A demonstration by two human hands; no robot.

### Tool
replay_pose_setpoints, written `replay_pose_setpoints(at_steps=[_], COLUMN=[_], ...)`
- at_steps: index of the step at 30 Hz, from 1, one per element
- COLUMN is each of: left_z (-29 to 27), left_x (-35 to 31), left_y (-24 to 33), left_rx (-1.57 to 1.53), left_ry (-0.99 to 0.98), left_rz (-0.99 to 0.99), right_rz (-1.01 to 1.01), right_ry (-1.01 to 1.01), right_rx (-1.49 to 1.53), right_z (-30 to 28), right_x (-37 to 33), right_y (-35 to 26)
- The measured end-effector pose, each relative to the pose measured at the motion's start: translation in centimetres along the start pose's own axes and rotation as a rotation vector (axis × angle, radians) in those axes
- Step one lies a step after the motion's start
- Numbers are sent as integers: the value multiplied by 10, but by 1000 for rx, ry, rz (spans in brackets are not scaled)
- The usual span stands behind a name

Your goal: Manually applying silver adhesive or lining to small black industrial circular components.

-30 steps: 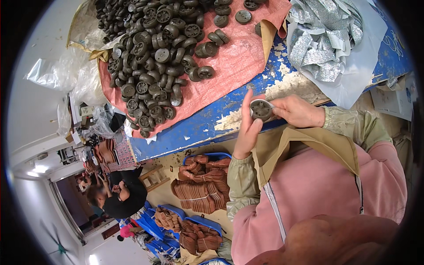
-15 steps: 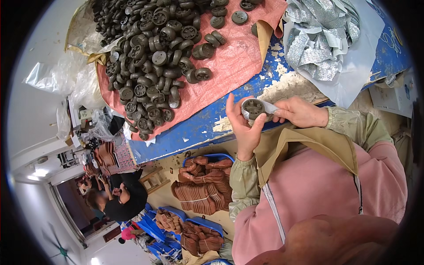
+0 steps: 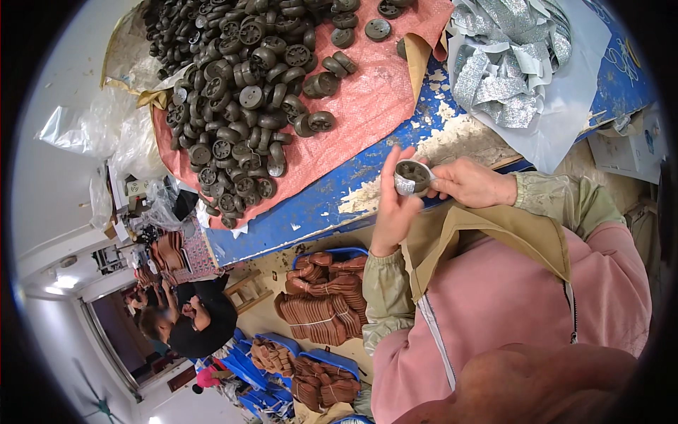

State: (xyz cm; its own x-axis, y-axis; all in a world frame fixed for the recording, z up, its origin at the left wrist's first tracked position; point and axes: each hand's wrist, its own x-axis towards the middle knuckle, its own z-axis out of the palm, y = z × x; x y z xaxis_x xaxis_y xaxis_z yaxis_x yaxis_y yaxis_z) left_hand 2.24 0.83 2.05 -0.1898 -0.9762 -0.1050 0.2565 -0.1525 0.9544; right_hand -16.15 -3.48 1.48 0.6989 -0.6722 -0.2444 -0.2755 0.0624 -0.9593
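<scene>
Between my two hands, over the near edge of the worktable, is a dark round wheel-like piece [image 3: 415, 172] with a hollow, ribbed face. A silver glittery strip [image 3: 405, 186] with a whitish backing wraps around its rim. My left hand [image 3: 394, 208] steadies the piece from its left side, its upper fingers pointing up and its thumb low beside it. My right hand [image 3: 474, 182] is closed at the piece's right edge, with fingertips pinching the strip's end there; the end itself is mostly hidden by the fingers.
Many similar dark pieces [image 3: 247, 95] are heaped on a pink woven sheet [image 3: 367, 81]. Silver strips [image 3: 505, 67] lie piled at the far right on the chipped blue table [image 3: 296, 219]. Blue crates [image 3: 353, 251] of brown bundled parts [image 3: 321, 307] stand left below. Another person [image 3: 201, 318] sits beyond.
My left thumb has dropped off the piece's face to below it. The strip's free end, stretched toward my right hand before, now lies round the rim, and my right hand is closer in.
</scene>
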Motion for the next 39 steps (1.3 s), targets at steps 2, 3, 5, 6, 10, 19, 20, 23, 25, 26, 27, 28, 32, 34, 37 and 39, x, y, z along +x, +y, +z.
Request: replay_pose_setpoints(at_steps=[2,3,5,6,10,19,20,23,25,26,27,28,32,34,37,39], left_z=[-14,-18,-19,-18,-13,2,3,4,3,3,1,-1,-10,-7,3,12], left_x=[-2,-3,-3,-3,-2,-3,-3,2,7,7,6,5,1,0,2,3], left_y=[-2,-4,-3,-1,-4,-20,-23,-29,-26,-27,-29,-31,-27,-25,-28,-21], left_rx=[-51,-102,-17,63,247,309,309,414,919,921,920,712,263,126,31,88], left_ry=[-15,-32,-24,1,88,173,172,184,122,146,148,185,239,251,292,279], left_rz=[31,64,133,162,210,253,253,354,615,646,645,520,218,131,165,201], right_rz=[63,65,55,56,121,70,95,81,88,95,95,104,18,-89,-245,-292], right_ry=[-10,-10,-36,-36,-20,54,30,49,57,63,61,22,-65,68,224,264], right_rx=[106,108,119,118,99,34,29,35,85,135,134,193,198,197,161,8], right_z=[0,-1,-5,-6,-5,1,0,1,2,2,2,0,-15,-17,-16,-13], right_x=[0,-1,-3,-3,-4,0,1,2,3,3,4,6,3,0,-2,-2], right_y=[-3,-1,3,4,6,0,-1,1,4,4,3,0,-13,-12,-12,-18])
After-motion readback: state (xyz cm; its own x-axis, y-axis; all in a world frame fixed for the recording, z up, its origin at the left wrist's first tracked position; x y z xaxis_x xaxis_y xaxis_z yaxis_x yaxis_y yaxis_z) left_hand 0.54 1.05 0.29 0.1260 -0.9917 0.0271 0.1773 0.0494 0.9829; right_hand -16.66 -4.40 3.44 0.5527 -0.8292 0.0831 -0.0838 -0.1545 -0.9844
